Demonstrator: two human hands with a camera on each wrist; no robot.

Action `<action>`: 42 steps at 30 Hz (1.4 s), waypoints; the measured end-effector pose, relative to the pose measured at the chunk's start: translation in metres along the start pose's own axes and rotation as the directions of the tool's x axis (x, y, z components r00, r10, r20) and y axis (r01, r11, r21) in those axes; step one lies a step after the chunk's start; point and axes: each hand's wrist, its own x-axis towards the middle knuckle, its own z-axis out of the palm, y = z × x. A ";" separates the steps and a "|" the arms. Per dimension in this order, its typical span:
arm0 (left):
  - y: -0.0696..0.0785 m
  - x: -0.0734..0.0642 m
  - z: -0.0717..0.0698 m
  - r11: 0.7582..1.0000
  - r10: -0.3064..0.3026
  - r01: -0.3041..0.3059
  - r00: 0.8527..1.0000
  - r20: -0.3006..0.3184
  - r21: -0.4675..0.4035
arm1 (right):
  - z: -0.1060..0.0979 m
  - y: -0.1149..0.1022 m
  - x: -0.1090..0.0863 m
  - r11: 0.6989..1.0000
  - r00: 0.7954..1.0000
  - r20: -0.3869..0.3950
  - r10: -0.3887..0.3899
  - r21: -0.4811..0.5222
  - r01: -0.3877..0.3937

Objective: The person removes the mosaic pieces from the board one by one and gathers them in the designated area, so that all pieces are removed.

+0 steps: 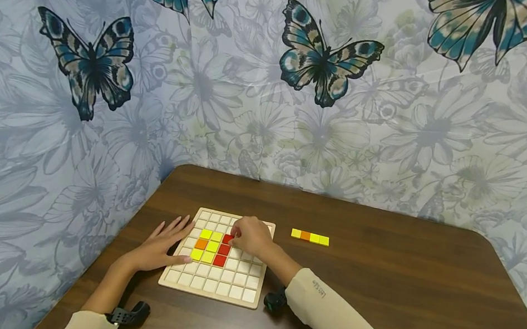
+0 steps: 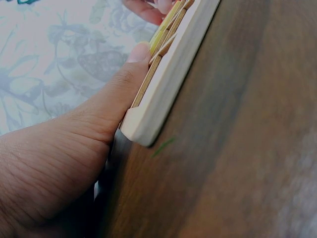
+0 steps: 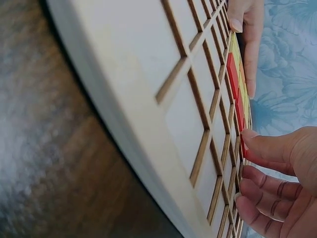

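A square wooden grid board lies on the table, its pale cells outlined by thin raised ridges. Yellow tiles, one orange tile and a column of red tiles fill some cells left of its middle. My left hand rests along the board's left edge, fingers spread and thumb lying at the lowest yellow tile. Thumb and forefinger of my right hand pinch the farthest red tile at the top of the red column; the other fingers curl loosely over the board.
A short row of yellow and orange tiles lies on the brown table just right of the board. Behind and to the left stands a wall covering with flowers and butterflies. Dark bands with devices sit at both wrists.
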 end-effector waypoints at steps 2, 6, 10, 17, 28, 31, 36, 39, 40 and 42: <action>0.000 0.000 0.000 1.000 0.000 0.000 1.000 -0.001 0.002 | -0.001 0.000 0.001 1.000 1.000 0.001 -0.001 -0.007 0.001; 0.000 0.000 0.000 1.000 0.007 -0.007 1.000 -0.004 0.000 | -0.001 -0.001 0.000 1.000 1.000 -0.002 -0.002 -0.016 0.002; 0.000 -0.001 0.000 1.000 0.014 -0.014 1.000 -0.007 0.007 | -0.002 -0.002 0.000 1.000 1.000 -0.009 0.000 -0.011 0.000; 0.002 -0.001 -0.001 1.000 0.014 -0.014 1.000 -0.008 0.002 | -0.003 -0.003 0.000 1.000 1.000 -0.014 0.006 -0.019 -0.007; 0.001 0.000 -0.001 1.000 0.003 -0.003 1.000 -0.003 -0.002 | -0.003 -0.005 -0.001 0.998 0.998 -0.056 0.002 0.055 0.001; 0.001 0.000 -0.001 1.000 0.002 -0.002 1.000 -0.003 -0.001 | -0.003 -0.007 -0.002 0.996 0.995 -0.094 -0.011 0.088 0.019; 0.002 -0.001 -0.002 1.000 0.001 -0.001 1.000 -0.007 0.007 | -0.002 -0.011 -0.004 0.984 0.990 -0.136 -0.026 0.174 0.050; 0.002 -0.002 -0.002 1.000 0.003 -0.003 1.000 -0.006 0.010 | -0.001 -0.011 -0.007 0.977 0.990 -0.140 -0.017 0.207 0.047; 0.001 -0.002 -0.002 1.000 0.004 -0.004 1.000 -0.006 0.010 | -0.001 -0.011 -0.008 0.977 0.990 -0.140 -0.015 0.208 0.044; 0.001 -0.002 -0.001 1.000 0.006 -0.006 1.000 -0.006 0.010 | 0.000 -0.011 -0.010 0.979 0.989 -0.147 -0.017 0.200 0.046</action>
